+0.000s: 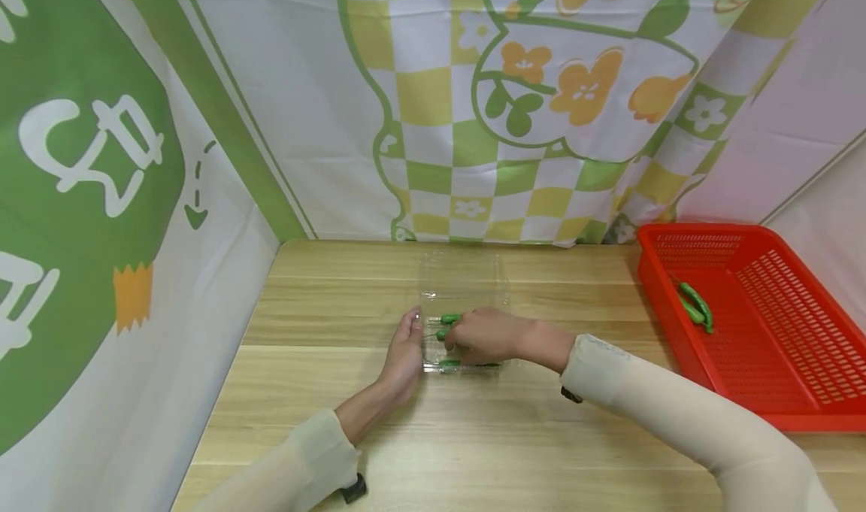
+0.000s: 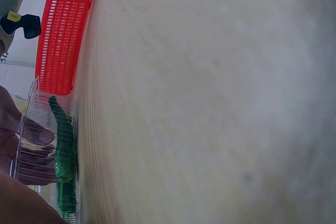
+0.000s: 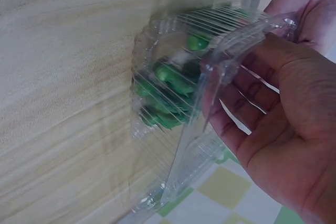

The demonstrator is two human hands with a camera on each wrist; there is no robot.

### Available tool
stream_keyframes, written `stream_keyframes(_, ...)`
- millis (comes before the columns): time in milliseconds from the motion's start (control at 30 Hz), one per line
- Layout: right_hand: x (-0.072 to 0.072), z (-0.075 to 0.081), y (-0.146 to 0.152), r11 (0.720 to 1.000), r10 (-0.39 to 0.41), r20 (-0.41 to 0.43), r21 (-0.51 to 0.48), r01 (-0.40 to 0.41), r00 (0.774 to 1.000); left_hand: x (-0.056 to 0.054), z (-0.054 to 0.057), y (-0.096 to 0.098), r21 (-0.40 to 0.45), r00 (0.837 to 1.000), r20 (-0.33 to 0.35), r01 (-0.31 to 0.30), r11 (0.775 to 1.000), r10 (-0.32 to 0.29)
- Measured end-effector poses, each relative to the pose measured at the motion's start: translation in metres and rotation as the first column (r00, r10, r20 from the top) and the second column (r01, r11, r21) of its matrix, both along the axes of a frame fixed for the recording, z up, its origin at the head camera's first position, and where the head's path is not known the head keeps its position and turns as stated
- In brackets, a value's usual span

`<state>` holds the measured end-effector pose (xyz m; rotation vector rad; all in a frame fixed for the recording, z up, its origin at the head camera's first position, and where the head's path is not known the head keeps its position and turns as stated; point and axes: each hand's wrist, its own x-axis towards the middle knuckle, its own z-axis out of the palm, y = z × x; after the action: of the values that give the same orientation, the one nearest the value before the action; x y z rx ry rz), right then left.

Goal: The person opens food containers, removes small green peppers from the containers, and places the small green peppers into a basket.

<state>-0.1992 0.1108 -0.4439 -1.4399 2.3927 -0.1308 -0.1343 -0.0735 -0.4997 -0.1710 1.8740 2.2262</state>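
A clear plastic clamshell box [image 1: 462, 295] lies on the table with its lid folded back toward the wall. Several green chili peppers [image 2: 65, 153] lie inside it, seen through its ribbed side in the left wrist view. My left hand [image 1: 402, 358] rests along the box's left side, fingers fairly straight against the edge. From the right my right hand [image 1: 490, 333] reaches over the box, curled fingers down inside, pinching a green chili pepper [image 1: 442, 334] whose stem end points left. The right wrist view shows its fingers [image 3: 231, 129] behind the clear plastic, close to the peppers.
To the right stands a red slotted plastic basket [image 1: 704, 228] with a few green chili peppers [image 1: 697, 305] at its left side. A wooden table [image 1: 325, 294] lies under everything. Printed cloth [image 1: 433, 106] hangs behind the table and at its sides.
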Motion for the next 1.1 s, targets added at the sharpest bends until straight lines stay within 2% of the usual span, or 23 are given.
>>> stream_keyframes(167,0.000,-0.004,-0.002,1.000,-0.001,-0.012,0.009,0.001,1.000,0.000,0.000,0.001,-0.002,1.000,0.008,-0.014,1.000,0.014)
stream_keyframes(400,0.002,-0.006,-0.005,1.000,-0.013,-0.030,0.025,0.014,0.999,0.000,0.001,0.001,-0.006,1.000,0.004,-0.003,1.000,0.003)
stream_keyframes(600,0.003,-0.011,-0.007,1.000,-0.015,-0.074,0.015,0.016,0.997,0.001,0.001,0.002,-0.006,0.999,0.012,-0.032,0.999,0.032)
stream_keyframes(933,0.003,-0.016,-0.005,0.999,0.043,-0.168,-0.008,-0.045,0.985,0.001,0.000,0.001,-0.024,1.000,0.011,-0.023,0.999,0.023)
stream_keyframes(1100,0.002,-0.018,-0.005,0.999,0.051,-0.168,-0.002,-0.052,0.984,0.001,-0.001,0.001,-0.022,1.000,0.004,-0.018,1.000,0.018)
